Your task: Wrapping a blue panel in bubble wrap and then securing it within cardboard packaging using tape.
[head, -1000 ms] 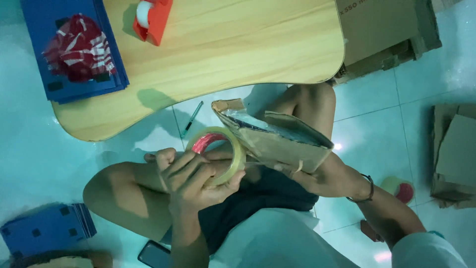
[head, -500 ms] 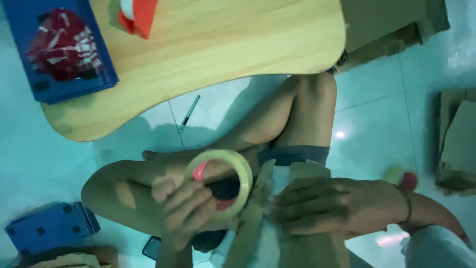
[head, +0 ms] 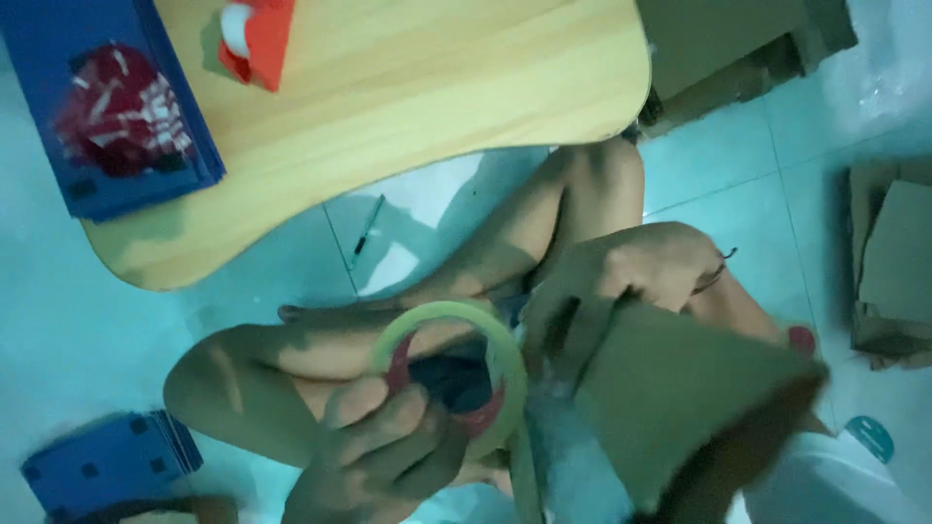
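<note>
I sit cross-legged on a tiled floor. My left hand (head: 383,451) grips a large roll of clear tape with a red core (head: 456,374), held over my lap, thumb on its near rim. My right hand (head: 621,281) clutches the upper edge of a brown cardboard piece (head: 689,408), which is raised close to the camera and blurred. The tape roll sits just left of the cardboard, and a strip seems to run down from the roll along the cardboard's left edge.
A low wooden table (head: 408,126) stands ahead, bearing a blue stack with a red-and-white bundle (head: 121,121) and a red tape dispenser (head: 254,39). A pen (head: 367,233) lies on the floor. Cardboard pieces (head: 898,262) lie right, more cardboard (head: 748,49) beyond; blue stack (head: 107,461) at lower left.
The cardboard has swung up toward the camera and right, my right hand moving from its side to its upper edge. The tape roll stayed over my lap in my left hand.
</note>
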